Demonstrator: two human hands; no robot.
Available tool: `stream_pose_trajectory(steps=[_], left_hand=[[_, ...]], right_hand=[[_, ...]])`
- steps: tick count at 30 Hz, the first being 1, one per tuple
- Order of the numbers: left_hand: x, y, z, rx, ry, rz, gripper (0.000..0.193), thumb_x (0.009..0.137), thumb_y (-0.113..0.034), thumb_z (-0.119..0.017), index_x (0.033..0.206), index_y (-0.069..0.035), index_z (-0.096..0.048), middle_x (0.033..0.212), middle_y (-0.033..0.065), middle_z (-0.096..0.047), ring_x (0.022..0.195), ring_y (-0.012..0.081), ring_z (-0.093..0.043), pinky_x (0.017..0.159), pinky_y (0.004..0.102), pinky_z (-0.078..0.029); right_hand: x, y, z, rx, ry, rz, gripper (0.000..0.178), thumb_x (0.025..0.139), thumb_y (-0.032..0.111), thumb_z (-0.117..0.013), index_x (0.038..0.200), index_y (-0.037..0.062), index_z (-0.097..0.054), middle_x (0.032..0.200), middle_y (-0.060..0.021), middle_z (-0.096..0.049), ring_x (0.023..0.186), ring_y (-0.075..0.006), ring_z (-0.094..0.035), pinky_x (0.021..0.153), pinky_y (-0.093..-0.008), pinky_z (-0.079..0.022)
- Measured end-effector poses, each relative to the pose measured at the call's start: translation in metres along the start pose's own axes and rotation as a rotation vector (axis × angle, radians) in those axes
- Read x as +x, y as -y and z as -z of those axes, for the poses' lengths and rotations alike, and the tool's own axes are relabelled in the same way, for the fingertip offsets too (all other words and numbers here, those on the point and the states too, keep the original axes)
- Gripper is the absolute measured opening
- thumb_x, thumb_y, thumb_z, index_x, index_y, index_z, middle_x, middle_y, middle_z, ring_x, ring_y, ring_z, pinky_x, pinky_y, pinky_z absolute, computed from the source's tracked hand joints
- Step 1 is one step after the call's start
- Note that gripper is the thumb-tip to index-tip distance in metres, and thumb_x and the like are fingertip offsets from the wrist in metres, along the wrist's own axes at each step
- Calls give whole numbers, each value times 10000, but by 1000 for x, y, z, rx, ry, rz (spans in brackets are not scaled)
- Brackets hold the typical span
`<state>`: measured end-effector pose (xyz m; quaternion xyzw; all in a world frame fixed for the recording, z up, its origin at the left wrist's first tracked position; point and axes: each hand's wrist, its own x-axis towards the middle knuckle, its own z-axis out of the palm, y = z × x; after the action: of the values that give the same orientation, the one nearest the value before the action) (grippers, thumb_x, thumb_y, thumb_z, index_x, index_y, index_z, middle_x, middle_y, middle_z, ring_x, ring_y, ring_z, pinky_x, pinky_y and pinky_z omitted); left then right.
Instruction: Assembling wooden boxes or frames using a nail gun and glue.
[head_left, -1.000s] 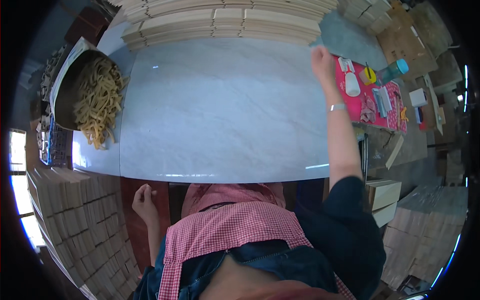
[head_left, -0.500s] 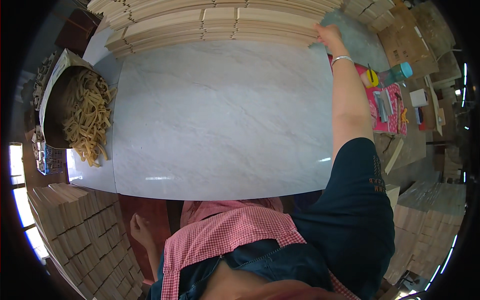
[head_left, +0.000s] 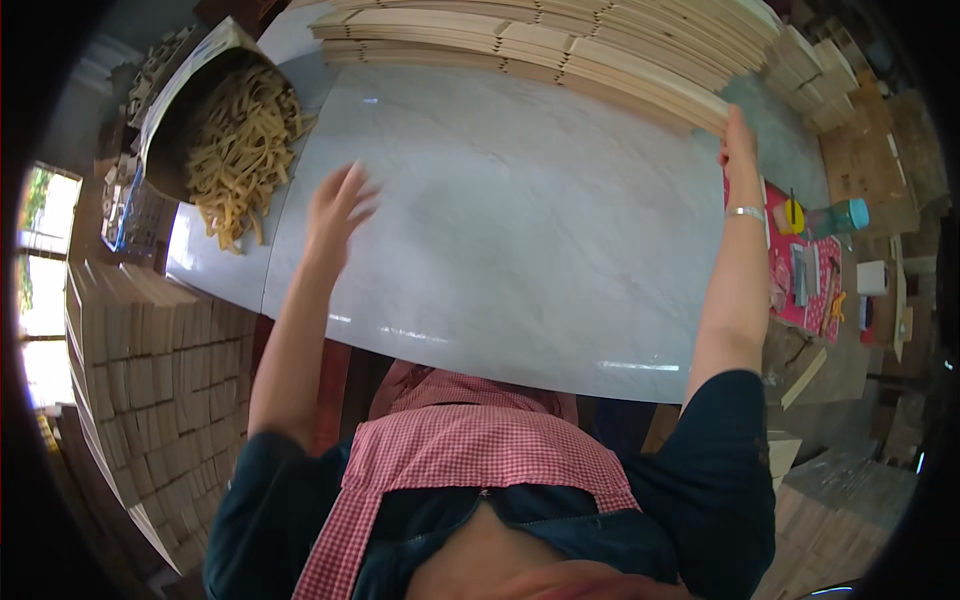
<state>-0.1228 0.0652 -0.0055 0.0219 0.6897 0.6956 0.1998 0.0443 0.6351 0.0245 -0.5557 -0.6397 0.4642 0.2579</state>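
Observation:
Long stacks of pale wooden slats [head_left: 610, 72] with notched ends lie along the far side of the marbled white table [head_left: 470, 220]. At the right end of the front row, my right hand [head_left: 738, 143] is closed on the slats, its fingers partly hidden. My left hand [head_left: 340, 208] hovers over the left part of the table with its fingers apart and holds nothing; motion smears its fingertips. Nearest to it is a tipped box [head_left: 165, 130] spilling many tan, rubber-like bands [head_left: 245, 140].
Right of the table, a pink cloth [head_left: 790, 290] carries small tools, with a yellow-lidded container [head_left: 790, 217] and a blue-capped bottle [head_left: 840, 217] nearby. Tall wood stacks stand at lower left [head_left: 160, 380] and lower right [head_left: 840, 520]. Cardboard [head_left: 860, 145] leans at far right.
My left hand has come up from beside my body to above the table. The view has turned, shifting the scene. My right hand stays at the slats' right end.

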Motion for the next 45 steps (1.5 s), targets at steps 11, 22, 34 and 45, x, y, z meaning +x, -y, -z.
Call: stream_pose_trajectory(steps=[11,22,34,45], left_hand=[[110,-26,-132,-763,216,398,425,887,-34,-692,1219,124,-479,1122,253,-554,982,378,-610,911,529,-575],[-148,41,-35,-586,131,645,346,956,-92,-651,1205,92,-497,1140,193,-482,1019,294,-584,957,436,-560],[-172,57,-57,-513,167,738,217,984,-121,-635,1121,37,-578,979,153,-649,898,260,-678,964,397,-566],[-178,18,-16,210,520,669,109,923,-61,-673,977,32,-693,786,81,-663,638,135,-604,600,227,-501]], right_hand=[[-200,-104,55,115,-175,145,664,954,559,-514,948,-87,-669,805,-149,-637,634,-228,-533,560,-337,-468],[-282,-232,202,-545,-265,435,434,918,383,-686,1022,-39,-677,883,-175,-678,774,-334,-636,715,-388,-527],[-251,-245,229,-943,-254,146,395,901,315,-698,1117,-14,-656,1002,-213,-678,897,-423,-652,801,-485,-531],[-243,-181,182,-667,-86,711,444,849,229,-767,1204,-4,-640,1115,-187,-670,1000,-369,-640,907,-426,-511]])
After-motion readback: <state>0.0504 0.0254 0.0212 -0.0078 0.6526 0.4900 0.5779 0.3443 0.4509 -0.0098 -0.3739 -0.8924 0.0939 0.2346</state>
